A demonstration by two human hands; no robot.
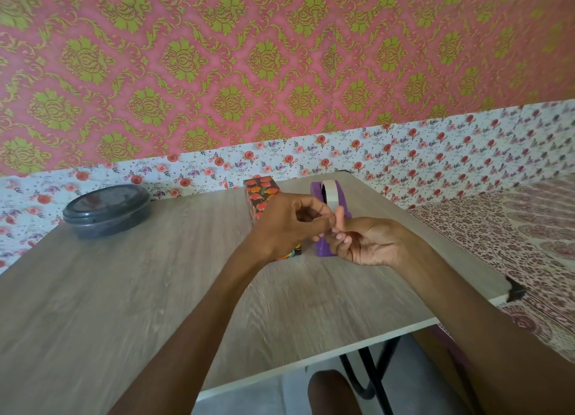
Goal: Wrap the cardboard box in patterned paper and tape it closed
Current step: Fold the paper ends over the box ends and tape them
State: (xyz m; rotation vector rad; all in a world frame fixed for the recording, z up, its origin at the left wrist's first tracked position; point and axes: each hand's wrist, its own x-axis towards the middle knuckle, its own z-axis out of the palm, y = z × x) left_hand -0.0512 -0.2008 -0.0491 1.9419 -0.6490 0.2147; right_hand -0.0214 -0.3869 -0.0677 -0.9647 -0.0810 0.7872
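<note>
Head view: left hand point(286, 225) and right hand point(370, 243) curl together by the tape dispenser point(329, 197). Can't tell if they're pinching tape, but a loose strip could easily stick to itself.

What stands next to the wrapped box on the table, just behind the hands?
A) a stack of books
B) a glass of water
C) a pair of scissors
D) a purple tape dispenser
D: a purple tape dispenser holding a pale roll of tape stands beside the wrapped box.
</note>
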